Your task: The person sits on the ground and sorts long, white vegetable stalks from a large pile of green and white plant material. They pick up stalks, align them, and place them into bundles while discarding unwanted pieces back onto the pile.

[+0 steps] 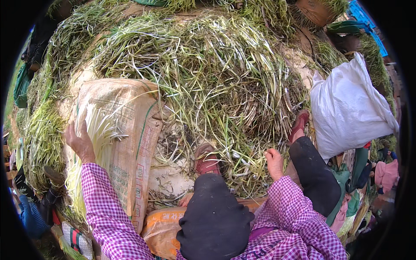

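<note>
My left hand (80, 142), fingers spread, is over a bundle of pale, cleaned stalks (100, 136) lying on a flattened woven sack (130, 97) at the left. Whether its palm touches the stalks cannot be told. My right hand (274, 162) has its fingers curled at the lower edge of a big heap of long green and white leafy stalks (208, 71). Loose stalks and stripped leaves lie beside it; whether the fingers pinch something thin is unclear. Red shoes (207, 159) stand at the heap's near edge.
A full white woven sack (351, 107) stands at the right. An orange sack (164, 229) lies beneath my legs. More green stalks (45, 139) are piled at the left. Other people sit or crouch at both sides, one in pink (386, 175), one in blue (34, 214). A blue crate (369, 27) is at the upper right.
</note>
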A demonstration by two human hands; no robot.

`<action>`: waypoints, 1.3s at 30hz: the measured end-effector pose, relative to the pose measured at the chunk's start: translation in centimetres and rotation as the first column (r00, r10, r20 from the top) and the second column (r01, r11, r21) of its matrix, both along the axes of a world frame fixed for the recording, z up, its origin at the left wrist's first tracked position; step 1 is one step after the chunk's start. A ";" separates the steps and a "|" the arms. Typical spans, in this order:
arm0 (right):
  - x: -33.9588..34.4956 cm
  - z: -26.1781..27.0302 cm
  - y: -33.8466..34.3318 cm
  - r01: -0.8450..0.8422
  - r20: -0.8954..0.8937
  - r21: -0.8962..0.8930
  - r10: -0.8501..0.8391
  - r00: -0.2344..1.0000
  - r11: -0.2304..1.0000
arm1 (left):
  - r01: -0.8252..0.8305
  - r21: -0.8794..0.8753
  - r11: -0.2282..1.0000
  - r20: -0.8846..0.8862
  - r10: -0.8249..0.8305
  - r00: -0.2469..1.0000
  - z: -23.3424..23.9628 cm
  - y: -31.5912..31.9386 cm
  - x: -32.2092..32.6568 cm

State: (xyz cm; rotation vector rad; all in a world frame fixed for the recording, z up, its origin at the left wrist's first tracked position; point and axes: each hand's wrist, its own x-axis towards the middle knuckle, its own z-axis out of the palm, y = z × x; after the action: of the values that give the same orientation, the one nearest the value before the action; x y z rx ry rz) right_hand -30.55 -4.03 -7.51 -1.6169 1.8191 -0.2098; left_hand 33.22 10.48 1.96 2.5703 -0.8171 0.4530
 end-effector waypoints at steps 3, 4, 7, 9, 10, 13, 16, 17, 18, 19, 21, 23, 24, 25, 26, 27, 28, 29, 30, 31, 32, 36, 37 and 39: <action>-2.7 -1.7 -1.5 0.050 -0.137 -0.238 -0.085 0.987 0.970 | 0.153 -0.123 0.981 0.148 -0.134 0.980 0.8 -0.9 -3.8; -3.3 -2.2 -1.8 0.114 -0.252 -0.114 -0.140 0.958 0.987 | 0.158 -0.266 0.951 -0.090 -0.188 0.978 0.4 -1.2 -6.0; -3.2 -3.7 -1.5 0.344 -0.263 0.124 -0.304 0.916 0.931 | 0.097 -0.525 0.846 -0.574 -0.436 0.693 -2.5 -1.9 -14.4; -1.7 -4.6 -0.6 0.367 -0.215 0.402 -0.303 0.928 0.839 | 0.102 -0.406 0.908 -0.818 -0.411 0.402 -4.9 -1.8 -20.8; -0.8 -4.8 0.4 0.307 -0.140 0.442 -0.273 0.952 0.843 | 0.171 -0.209 0.963 -0.925 -0.252 0.285 -6.2 -2.2 -23.3; 2.2 -5.0 2.3 0.123 0.099 0.578 -0.219 0.971 0.806 | 0.064 -0.223 0.973 -0.958 -0.206 -0.198 -9.1 -2.5 -31.0; 5.6 -4.3 4.5 0.003 0.265 0.738 -0.294 0.918 0.675 | 0.018 -0.410 0.912 -0.753 -0.327 -0.571 -10.0 -2.7 -35.2; 7.2 -3.8 5.7 -0.042 0.306 0.578 -0.170 0.937 0.815 | -0.093 -0.471 0.877 -0.645 -0.415 -0.642 -10.0 -2.7 -36.1; 8.0 -3.0 6.0 -0.120 0.295 0.599 -0.079 0.952 0.792 | -0.086 -0.495 0.865 -0.643 -0.430 -0.634 -9.9 -2.8 -36.0; 8.7 -2.2 6.1 -0.207 0.306 0.612 0.012 0.952 0.763 | -0.075 -0.520 0.851 -0.628 -0.441 -0.641 -9.8 -3.0 -36.0; 10.1 -0.4 5.7 -0.353 0.484 0.494 0.086 0.871 0.795 | -0.006 -0.521 0.853 -0.654 -0.404 -0.639 -9.7 -3.3 -35.7; 10.8 2.0 5.6 -0.511 0.434 0.325 0.354 0.828 0.796 | 0.090 -0.513 0.853 -0.697 -0.354 -0.624 -9.5 -3.6 -35.3; 11.8 2.7 5.6 -0.551 0.401 0.289 0.424 0.812 0.783 | 0.076 -0.548 0.833 -0.708 -0.413 -0.573 -9.5 -3.9 -35.4; 12.7 3.5 5.5 -0.594 0.369 0.267 0.490 0.790 0.758 | 0.117 -0.434 0.893 -0.795 -0.319 -0.516 -9.2 -3.9 -34.9; 12.7 4.3 5.1 -0.661 0.364 0.230 0.567 0.739 0.714 | 0.144 -0.384 0.912 -0.860 -0.296 -0.416 -8.9 -4.1 -35.1; 12.9 5.0 4.8 -0.707 0.359 0.196 0.621 0.697 0.680 | 0.157 -0.314 0.936 -0.913 -0.253 -0.320 -8.5 -4.3 -35.0; 13.0 5.6 4.5 -0.755 0.329 0.231 0.681 0.654 0.614 | 0.047 -0.384 0.922 -0.870 -0.345 -0.352 -7.7 -4.0 -34.9; 13.1 6.1 4.1 -0.797 0.301 0.255 0.738 0.604 0.548 | -0.027 -0.351 0.936 -0.895 -0.344 -0.284 -6.9 -3.9 -35.2; 12.9 6.6 3.8 -0.788 0.457 0.209 0.654 0.602 0.579 | -0.043 -0.309 0.950 -0.927 -0.311 -0.211 -5.9 -3.7 -35.0; 12.6 7.1 3.4 -0.770 0.518 0.156 0.612 0.597 0.619 | -0.061 -0.265 0.962 -0.951 -0.271 -0.152 -4.8 -3.5 -34.8; 12.3 7.5 3.0 -0.736 0.572 0.094 0.569 0.591 0.670 | -0.073 -0.298 0.952 -0.933 -0.306 -0.190 -3.9 -4.0 -34.1; 9.9 8.6 0.3 -0.420 0.835 0.330 -0.054 0.547 0.845 | -0.291 -0.446 0.847 -0.849 -0.503 -0.163 0.7 -4.8 -30.7; 9.2 8.7 -0.2 -0.339 0.817 0.336 -0.093 0.570 0.879 | -0.290 -0.515 0.807 -0.797 -0.575 -0.184 2.1 -5.2 -29.1; 7.7 8.6 -0.8 -0.203 0.766 0.374 -0.178 0.618 0.905 | -0.354 -0.508 0.785 -0.822 -0.565 -0.072 5.1 -6.6 -25.4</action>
State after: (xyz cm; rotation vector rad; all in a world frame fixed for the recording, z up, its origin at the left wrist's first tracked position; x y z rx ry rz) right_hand -22.86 -4.84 1.14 -0.9597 1.0399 -0.4112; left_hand 7.83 3.89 7.02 1.3321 -0.1337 -1.1325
